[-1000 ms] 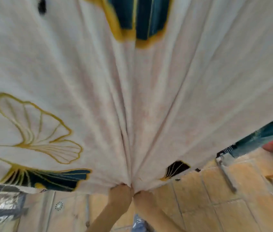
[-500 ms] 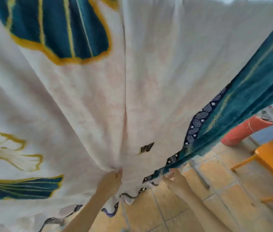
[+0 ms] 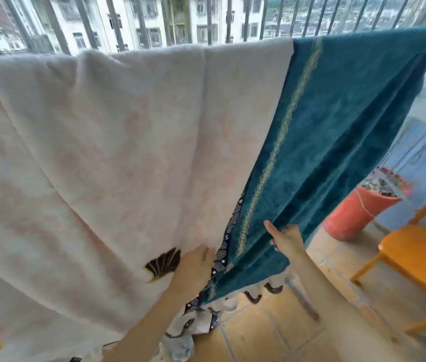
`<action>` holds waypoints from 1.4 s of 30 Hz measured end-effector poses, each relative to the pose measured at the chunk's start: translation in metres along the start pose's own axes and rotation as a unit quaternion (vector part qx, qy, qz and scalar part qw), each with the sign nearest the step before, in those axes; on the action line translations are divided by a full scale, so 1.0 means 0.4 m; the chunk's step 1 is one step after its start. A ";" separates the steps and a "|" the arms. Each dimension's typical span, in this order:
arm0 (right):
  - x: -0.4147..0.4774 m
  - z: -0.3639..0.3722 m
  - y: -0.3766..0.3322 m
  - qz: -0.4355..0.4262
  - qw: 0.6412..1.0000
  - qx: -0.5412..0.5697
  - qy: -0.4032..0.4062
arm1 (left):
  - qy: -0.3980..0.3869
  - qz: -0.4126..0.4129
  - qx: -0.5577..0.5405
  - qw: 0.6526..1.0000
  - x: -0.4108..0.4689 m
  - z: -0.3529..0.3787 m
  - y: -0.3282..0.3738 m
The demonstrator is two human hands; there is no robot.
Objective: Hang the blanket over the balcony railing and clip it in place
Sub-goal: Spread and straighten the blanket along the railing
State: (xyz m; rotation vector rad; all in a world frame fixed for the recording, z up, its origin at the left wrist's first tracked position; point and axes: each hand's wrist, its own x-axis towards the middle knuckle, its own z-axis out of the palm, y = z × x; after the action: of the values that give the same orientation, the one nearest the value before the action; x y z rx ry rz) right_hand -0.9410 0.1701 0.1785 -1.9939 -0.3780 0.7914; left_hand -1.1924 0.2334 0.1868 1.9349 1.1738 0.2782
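A cream blanket (image 3: pixel 133 152) with gold-and-teal leaf prints and a wide teal border (image 3: pixel 337 131) hangs over the balcony railing (image 3: pixel 139 22); its top edge covers the rail. My left hand (image 3: pixel 193 267) grips the cream cloth low down, just left of the patterned trim. My right hand (image 3: pixel 285 236) holds the lower edge of the teal border and lifts it away from the railing, one finger pointing up. The blanket's tasselled hem droops to the floor between my forearms. No clip is in view.
A red-orange plant pot (image 3: pixel 355 212) stands on the tiled floor (image 3: pixel 259 335) to the right, under hanging cords. A yellow wooden chair (image 3: pixel 420 257) is at the far right. A grey metal bar (image 3: pixel 303 299) lies on the tiles below the hem.
My hands were together bunching the cloth; they have spread apart, and the right hand has moved onto the teal border. My view has risen, so the railing bars now show.
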 end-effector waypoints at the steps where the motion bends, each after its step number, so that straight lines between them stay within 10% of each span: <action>1: 0.028 -0.027 0.010 0.012 1.000 -0.017 0.001 | 0.011 0.003 0.000 1.000 0.010 0.017 0.028; 15: 0.297 -0.077 -0.095 -0.183 0.950 -0.232 -0.101 | 0.072 -0.046 -0.093 0.992 0.054 0.202 0.268; 23: 0.193 -0.110 0.064 -0.314 0.839 -0.407 -0.179 | 0.159 0.015 0.246 0.956 0.208 0.271 0.476; 37: 0.143 -0.128 0.465 -0.168 0.782 -0.506 -0.322 | -0.151 -0.015 0.513 0.845 0.340 0.579 0.285; 42: 0.145 -0.134 0.515 -0.116 0.839 -0.415 -0.332 | -0.072 -0.064 0.458 0.884 0.324 0.575 0.278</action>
State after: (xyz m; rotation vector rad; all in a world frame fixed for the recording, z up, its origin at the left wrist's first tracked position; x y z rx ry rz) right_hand -0.8723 0.0591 0.0007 -2.2956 -1.5650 1.2945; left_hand -0.9236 0.1907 0.0972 2.5812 1.4668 -0.6022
